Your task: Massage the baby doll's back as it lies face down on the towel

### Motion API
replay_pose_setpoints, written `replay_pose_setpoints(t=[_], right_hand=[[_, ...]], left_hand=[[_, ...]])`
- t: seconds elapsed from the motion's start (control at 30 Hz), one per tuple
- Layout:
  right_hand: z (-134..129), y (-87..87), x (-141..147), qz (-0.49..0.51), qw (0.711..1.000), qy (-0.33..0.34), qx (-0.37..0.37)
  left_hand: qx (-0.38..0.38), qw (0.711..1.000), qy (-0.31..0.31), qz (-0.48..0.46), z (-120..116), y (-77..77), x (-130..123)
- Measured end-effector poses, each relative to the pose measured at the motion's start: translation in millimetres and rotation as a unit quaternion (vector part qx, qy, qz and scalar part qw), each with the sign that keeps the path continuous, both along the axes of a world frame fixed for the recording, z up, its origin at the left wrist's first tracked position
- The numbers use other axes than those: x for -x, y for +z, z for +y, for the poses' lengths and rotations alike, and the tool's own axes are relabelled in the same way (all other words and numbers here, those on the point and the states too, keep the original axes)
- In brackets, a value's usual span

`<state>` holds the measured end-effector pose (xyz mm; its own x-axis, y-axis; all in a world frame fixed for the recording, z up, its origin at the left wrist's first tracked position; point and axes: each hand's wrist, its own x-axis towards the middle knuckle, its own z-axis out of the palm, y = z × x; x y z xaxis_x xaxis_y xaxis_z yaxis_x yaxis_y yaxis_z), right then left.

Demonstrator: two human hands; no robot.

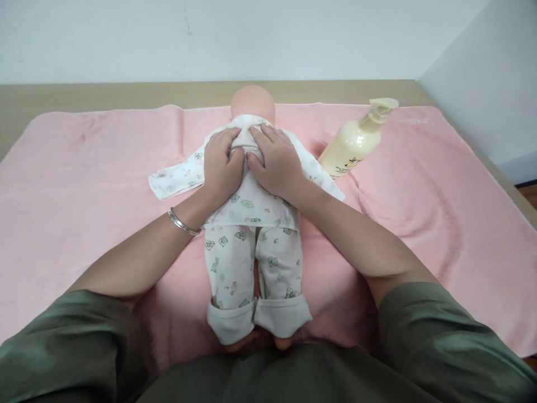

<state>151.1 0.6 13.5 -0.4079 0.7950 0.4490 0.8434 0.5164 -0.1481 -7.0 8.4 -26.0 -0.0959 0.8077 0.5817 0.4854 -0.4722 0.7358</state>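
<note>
A baby doll [253, 105] lies face down, head away from me, in a white patterned top [260, 204] and matching trousers [279, 263] with turned-up cuffs. My left hand [223, 165] rests flat on the left side of its upper back, fingers spread a little and pointing to the head. Mirroring it on the right side of the back is my right hand [277, 159], also flat with fingers apart. The thumbs are close together near the middle. Neither hand grips anything. The doll's feet show just past the cuffs.
A pink blanket [104, 184] covers most of the wooden table [335, 89]. Right of the doll, a cream pump bottle [352, 143] leans to the right, its base by the doll's sleeve. A pale wall stands behind the table.
</note>
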Motion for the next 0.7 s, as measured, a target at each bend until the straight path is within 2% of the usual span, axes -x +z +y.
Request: replay_pose_setpoints(t=[0.37, 0.53, 0.7], right_hand=[[-3.1, 5.0, 1.6, -0.048, 0.998, -0.022, 0.017], [-2.5, 3.5, 1.4, -0.022, 1.0, -0.013, 0.009], [-0.7, 2.1, 0.6, -0.043, 0.999, -0.018, 0.013]], left_hand=[[0.002, 1.0, 0.005, 0.011, -1.3, 1.6, 0.1], [0.004, 1.0, 0.003, 0.001, -1.8, 1.0, 0.0], [0.002, 1.0, 0.0, 0.002, -0.1, -0.4, 0.9]])
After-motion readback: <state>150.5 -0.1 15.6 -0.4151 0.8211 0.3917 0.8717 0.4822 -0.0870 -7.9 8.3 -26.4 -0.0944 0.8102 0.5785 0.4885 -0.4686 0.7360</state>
